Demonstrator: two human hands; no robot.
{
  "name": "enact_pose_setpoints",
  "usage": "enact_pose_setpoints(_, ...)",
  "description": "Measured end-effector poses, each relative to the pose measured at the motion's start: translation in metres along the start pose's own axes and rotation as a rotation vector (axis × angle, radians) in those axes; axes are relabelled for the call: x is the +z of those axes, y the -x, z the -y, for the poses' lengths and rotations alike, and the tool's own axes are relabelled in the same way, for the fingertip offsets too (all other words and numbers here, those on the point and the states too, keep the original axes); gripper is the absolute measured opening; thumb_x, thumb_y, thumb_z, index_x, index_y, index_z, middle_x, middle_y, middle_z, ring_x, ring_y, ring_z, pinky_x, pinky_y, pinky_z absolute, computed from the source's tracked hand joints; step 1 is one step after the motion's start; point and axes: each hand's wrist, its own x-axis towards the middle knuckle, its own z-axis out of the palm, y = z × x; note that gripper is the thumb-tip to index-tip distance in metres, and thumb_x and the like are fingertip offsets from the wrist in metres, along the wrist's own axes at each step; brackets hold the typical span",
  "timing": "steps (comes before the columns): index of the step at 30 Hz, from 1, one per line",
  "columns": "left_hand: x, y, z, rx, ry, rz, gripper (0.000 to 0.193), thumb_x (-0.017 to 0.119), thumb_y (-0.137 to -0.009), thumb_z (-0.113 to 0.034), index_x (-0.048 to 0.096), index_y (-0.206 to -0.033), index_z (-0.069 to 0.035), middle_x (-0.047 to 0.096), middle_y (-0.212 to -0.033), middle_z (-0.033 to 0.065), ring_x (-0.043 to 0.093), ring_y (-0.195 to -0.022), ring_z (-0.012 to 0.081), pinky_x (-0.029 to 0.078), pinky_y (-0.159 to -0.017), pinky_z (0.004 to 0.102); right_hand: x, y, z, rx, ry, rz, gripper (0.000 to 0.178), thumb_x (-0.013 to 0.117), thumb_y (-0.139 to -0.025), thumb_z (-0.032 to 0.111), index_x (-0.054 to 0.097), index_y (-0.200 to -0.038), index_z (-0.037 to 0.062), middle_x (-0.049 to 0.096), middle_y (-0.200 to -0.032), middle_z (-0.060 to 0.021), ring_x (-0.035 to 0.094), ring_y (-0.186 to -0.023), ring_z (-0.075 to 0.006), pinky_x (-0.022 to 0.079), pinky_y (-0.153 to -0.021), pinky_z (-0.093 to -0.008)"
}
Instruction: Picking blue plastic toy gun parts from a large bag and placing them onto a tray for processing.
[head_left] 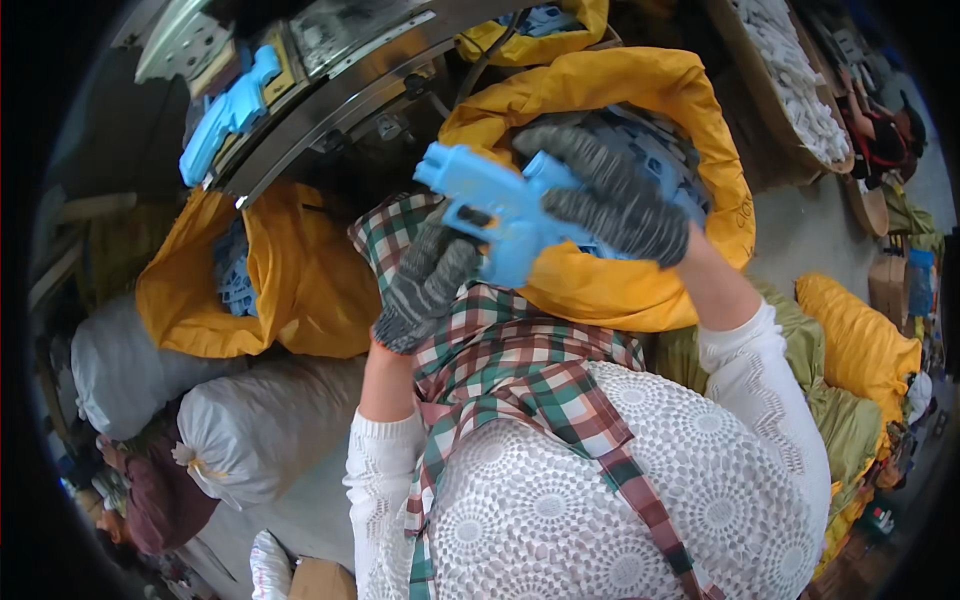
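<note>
Between my hands is a light-blue plastic toy gun [480, 190], its muzzle end toward the upper left and its grip pointing down. My left hand [435, 275], in a dark grey knit glove, is closed on it from below by the trigger guard. My right hand [625, 195], gloved alike, has its thumb and fingers closed around the rear of it, slightly blurred. Under and behind my right hand stands an open yellow sack [735, 215] full of blue plastic parts [660, 140].
Another blue toy gun [228, 115] lies on the metal machine [350, 85] at upper left. A second yellow sack [310, 280] and white sacks [270, 425] stand left. White parts fill a long basket [790, 80] at upper right. Other people [165, 490] are at the left and right edges.
</note>
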Motion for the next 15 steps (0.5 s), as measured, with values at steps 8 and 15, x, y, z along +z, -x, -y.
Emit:
enact_pose_setpoints(8,-0.043,-0.014,0.002,-0.099,-0.039,-0.098,0.037,0.059,-0.09,-0.033,0.06,-0.11,-0.002,0.063,-0.095,0.0033,0.058,-0.084,0.0101,0.048,-0.076,0.0256,-0.001,-0.032,0.027,-0.075,-0.381,0.37,0.048,0.066,-0.079,0.008,0.049,-0.124,0.0033,0.054,-0.123,-0.0146,0.05,-0.119,-0.0252,0.04,-0.099,-0.0368)
enact_pose_setpoints(15,-0.077,-0.027,-0.06,0.697,-0.636,-0.863,0.028,0.047,-0.093,-0.004,0.053,-0.119,0.003,0.06,-0.109,0.0166,0.059,-0.1,0.0274,0.045,-0.09,0.034,-0.014,-0.046,0.031,-0.147,0.073,-0.08,0.038,0.079,-0.063,0.01,0.063,-0.097,0.0104,0.062,-0.108,-0.0105,0.062,-0.095,-0.0233,0.052,-0.078,-0.0325)
